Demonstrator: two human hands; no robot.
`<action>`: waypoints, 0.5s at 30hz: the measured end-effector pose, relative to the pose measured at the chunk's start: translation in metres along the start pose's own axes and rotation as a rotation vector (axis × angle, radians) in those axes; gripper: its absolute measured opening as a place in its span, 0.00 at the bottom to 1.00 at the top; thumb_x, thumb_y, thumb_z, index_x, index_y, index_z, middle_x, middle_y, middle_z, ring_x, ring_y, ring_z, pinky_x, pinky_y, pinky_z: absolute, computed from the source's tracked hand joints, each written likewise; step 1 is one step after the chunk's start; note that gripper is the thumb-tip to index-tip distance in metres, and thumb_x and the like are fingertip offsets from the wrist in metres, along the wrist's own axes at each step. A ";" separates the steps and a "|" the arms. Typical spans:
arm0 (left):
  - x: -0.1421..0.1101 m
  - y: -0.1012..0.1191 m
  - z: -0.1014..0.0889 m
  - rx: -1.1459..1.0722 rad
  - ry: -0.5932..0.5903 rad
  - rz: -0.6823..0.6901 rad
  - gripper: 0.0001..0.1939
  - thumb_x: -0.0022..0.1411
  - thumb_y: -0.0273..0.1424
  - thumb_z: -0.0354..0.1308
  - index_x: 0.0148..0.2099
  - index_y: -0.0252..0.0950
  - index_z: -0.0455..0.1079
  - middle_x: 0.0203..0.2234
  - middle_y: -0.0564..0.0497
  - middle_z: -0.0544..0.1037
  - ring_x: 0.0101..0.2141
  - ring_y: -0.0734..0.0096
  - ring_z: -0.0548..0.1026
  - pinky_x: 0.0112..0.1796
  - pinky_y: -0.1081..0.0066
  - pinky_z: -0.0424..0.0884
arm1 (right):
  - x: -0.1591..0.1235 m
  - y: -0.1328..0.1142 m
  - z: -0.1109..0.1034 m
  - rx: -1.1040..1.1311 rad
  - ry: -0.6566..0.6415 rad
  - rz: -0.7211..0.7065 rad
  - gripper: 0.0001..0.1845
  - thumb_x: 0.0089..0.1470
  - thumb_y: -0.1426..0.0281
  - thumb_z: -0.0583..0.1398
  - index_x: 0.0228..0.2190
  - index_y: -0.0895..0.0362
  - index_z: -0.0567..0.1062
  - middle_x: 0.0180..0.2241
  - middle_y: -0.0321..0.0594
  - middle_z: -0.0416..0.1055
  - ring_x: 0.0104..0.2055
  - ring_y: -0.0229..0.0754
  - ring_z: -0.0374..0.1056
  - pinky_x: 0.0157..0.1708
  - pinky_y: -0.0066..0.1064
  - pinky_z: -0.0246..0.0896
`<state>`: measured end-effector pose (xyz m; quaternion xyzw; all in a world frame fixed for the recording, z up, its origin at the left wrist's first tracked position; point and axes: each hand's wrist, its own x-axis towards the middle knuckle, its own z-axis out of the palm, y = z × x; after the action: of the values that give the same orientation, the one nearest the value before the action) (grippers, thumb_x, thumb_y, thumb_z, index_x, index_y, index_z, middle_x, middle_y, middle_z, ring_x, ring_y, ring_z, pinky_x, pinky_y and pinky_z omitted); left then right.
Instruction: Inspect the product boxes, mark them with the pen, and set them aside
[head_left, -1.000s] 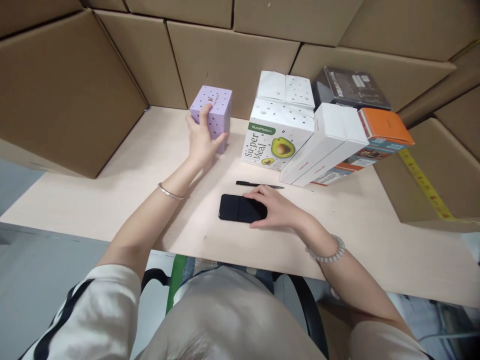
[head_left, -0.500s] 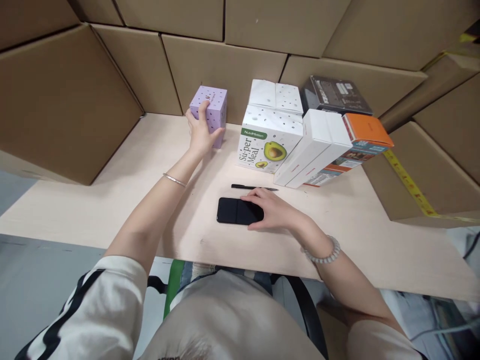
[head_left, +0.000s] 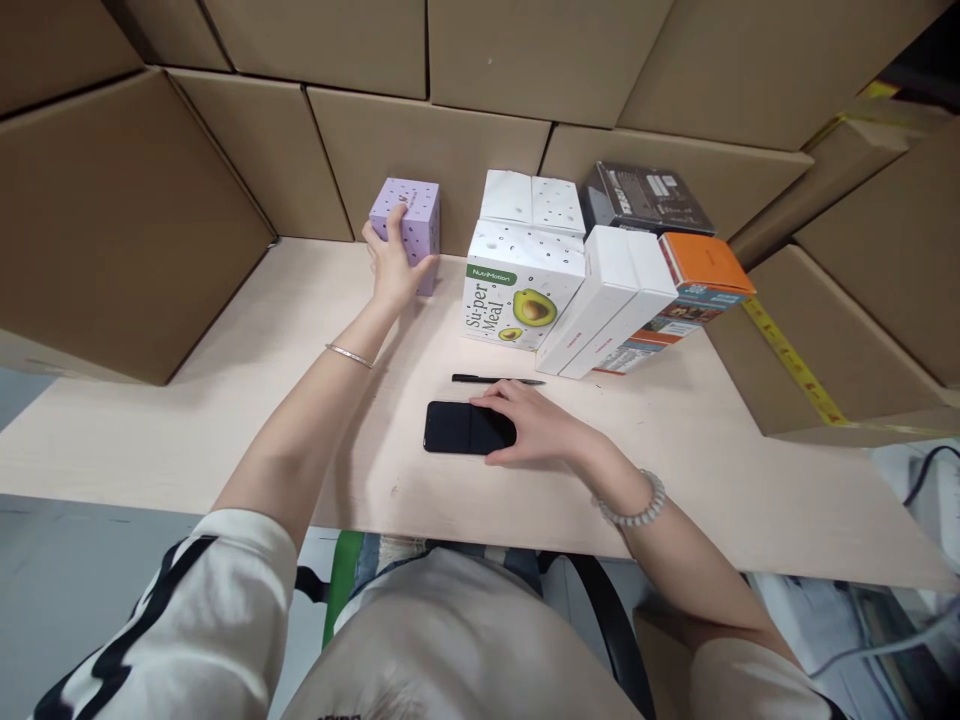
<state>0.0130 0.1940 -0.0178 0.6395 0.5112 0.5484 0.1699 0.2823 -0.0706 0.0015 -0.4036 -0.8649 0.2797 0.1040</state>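
A black rectangular smartphone (head_left: 448,428) is laid flat on the pale wood-look tabletop (head_left: 225,400), its long sides running left to right. Its right end is gripped by the right hand (head_left: 529,425), with the fingers bent over the far long edge and the thumb set at the near edge. To the left of the phone and well beyond it, a lilac cardboard box with small dark marks (head_left: 424,228) is stood upright. It is clasped by the left hand (head_left: 394,268), whose fingers and thumb are spread around its near side and top.

Just beyond the phone, a slim black pen (head_left: 469,379) is laid nearly parallel to it, its right part passing close by the right hand's fingers. Farther beyond the phone and to the right, a white box printed with green avocados (head_left: 525,260) is placed, marked "NutriMotion". To the right of that, 2 plain white slender boxes (head_left: 615,300) are stood side by side, followed by an orange-topped box with blue and orange sides (head_left: 709,262). Behind these, a dark grey printed box (head_left: 652,200) is seen. Farthest from the phone, the tabletop is backed by stacked brown cardboard boxes (head_left: 420,150).
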 end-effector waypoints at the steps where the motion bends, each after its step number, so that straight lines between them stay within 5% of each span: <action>1: 0.001 0.000 0.001 -0.014 0.004 0.007 0.59 0.40 0.43 0.87 0.70 0.51 0.63 0.74 0.38 0.56 0.79 0.26 0.46 0.77 0.29 0.40 | 0.000 -0.001 0.000 -0.001 0.003 -0.001 0.44 0.49 0.60 0.78 0.65 0.52 0.76 0.58 0.50 0.75 0.61 0.59 0.71 0.62 0.54 0.70; 5: -0.005 0.014 -0.002 -0.024 0.011 -0.014 0.59 0.39 0.51 0.86 0.71 0.49 0.64 0.78 0.40 0.51 0.80 0.27 0.41 0.77 0.30 0.36 | -0.001 -0.003 -0.001 -0.009 0.003 0.002 0.44 0.49 0.61 0.78 0.65 0.53 0.76 0.57 0.51 0.75 0.60 0.59 0.72 0.62 0.54 0.70; 8: -0.024 0.036 -0.008 0.058 0.048 0.008 0.50 0.54 0.61 0.75 0.71 0.49 0.66 0.81 0.47 0.46 0.81 0.33 0.31 0.77 0.32 0.29 | -0.002 -0.006 0.000 -0.025 0.011 -0.008 0.45 0.49 0.59 0.79 0.65 0.56 0.76 0.57 0.52 0.75 0.59 0.58 0.72 0.62 0.52 0.70; 11: -0.055 0.056 -0.009 0.044 0.093 0.166 0.40 0.71 0.66 0.52 0.74 0.50 0.64 0.78 0.47 0.52 0.81 0.42 0.42 0.78 0.40 0.37 | 0.000 -0.008 0.003 -0.046 0.101 -0.049 0.40 0.52 0.53 0.77 0.61 0.56 0.78 0.56 0.52 0.76 0.59 0.58 0.72 0.61 0.52 0.69; 15: -0.095 0.070 0.003 -0.065 -0.053 0.263 0.37 0.73 0.63 0.52 0.74 0.50 0.60 0.73 0.41 0.59 0.78 0.46 0.53 0.79 0.45 0.46 | 0.004 -0.010 0.007 -0.136 0.313 -0.067 0.19 0.68 0.56 0.64 0.50 0.57 0.82 0.46 0.51 0.81 0.51 0.55 0.75 0.54 0.47 0.69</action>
<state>0.0601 0.0860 -0.0143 0.7094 0.4004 0.5650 0.1309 0.2709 -0.0754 0.0011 -0.4193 -0.8680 0.1508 0.2190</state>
